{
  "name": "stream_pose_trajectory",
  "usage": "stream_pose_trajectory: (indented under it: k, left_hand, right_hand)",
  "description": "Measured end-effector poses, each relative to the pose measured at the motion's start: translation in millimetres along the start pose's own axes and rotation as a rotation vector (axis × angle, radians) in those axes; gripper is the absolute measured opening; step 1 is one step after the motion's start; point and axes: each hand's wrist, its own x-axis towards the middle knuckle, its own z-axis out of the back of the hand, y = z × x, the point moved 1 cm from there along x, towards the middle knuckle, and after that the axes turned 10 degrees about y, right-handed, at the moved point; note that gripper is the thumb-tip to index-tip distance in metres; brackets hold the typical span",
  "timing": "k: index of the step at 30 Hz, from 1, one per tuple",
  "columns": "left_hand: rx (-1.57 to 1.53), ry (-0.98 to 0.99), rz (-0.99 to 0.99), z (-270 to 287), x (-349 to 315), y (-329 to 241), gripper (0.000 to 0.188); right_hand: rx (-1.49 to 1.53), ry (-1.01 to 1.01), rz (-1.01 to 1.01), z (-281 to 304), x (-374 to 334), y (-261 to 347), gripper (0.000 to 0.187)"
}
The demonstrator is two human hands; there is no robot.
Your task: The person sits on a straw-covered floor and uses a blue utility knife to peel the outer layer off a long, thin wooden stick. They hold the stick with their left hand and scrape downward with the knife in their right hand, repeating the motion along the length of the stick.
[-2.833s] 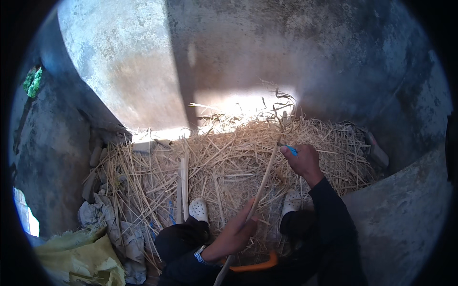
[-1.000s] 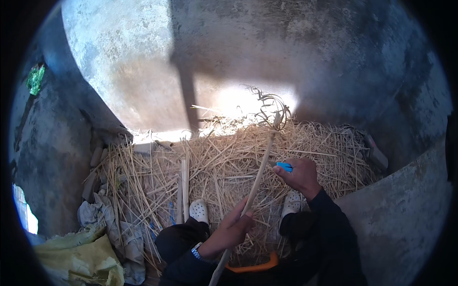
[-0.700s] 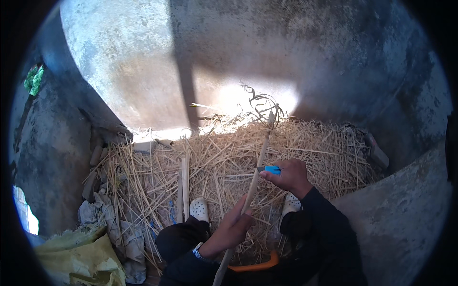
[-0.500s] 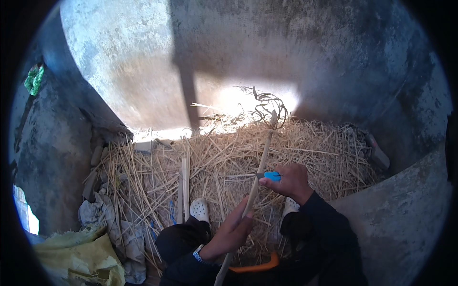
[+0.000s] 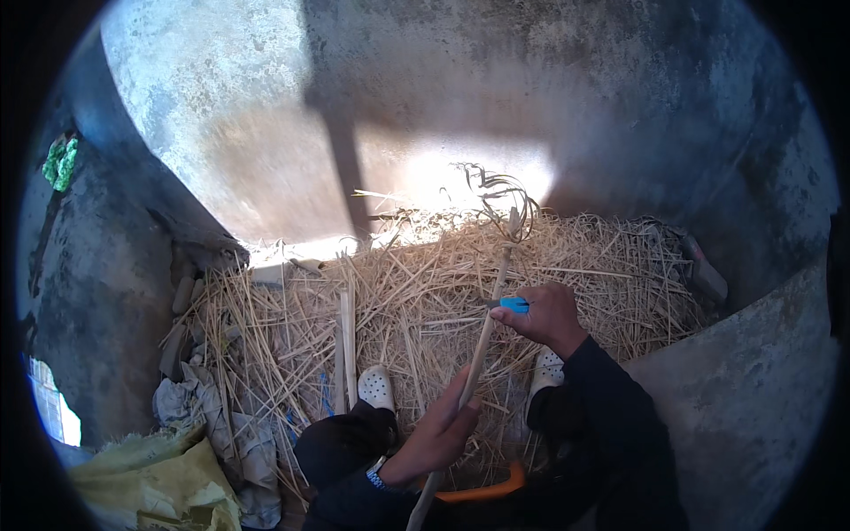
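Note:
A long pale wooden stick [image 5: 482,347] slants from the lower edge up to the middle of the view. My left hand [image 5: 440,434] is wrapped round its lower part. In my right hand [image 5: 551,316] is a small blue-handled knife [image 5: 513,305]. Its short dark blade lies across the stick, and the thumb presses close to it. Thin curled strips [image 5: 509,188] stand around the stick's far end, some still attached. How sharp or deep the blade sits cannot be made out.
Straw and shavings [image 5: 425,292] cover the floor. My white clogs [image 5: 376,387] stand in them. An orange handle-like piece [image 5: 482,488] lies low between my legs. A yellow sack [image 5: 159,487] and crumpled grey cloth [image 5: 221,425] are at left. Concrete walls [image 5: 443,71] enclose the spot.
My right hand and the knife have slid a little farther up the stick, toward its far end. The left hand keeps its grip, and the view has shifted slightly.

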Motion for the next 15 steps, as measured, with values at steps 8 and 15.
stream_pose_trajectory:
  k: [8, 15]
  left_hand:
    - [0.100, -0.001, -0.057, -6, 1, 7, 0.053]
    - [0.031, 0.039, 0.016, -15, -1, 6, 0.054]
  right_hand:
    - [-0.051, -0.096, -0.097, 0, 18, -38, 0.072]
    - [-0.097, -0.141, -0.250, 10, 28, -61, 0.082]
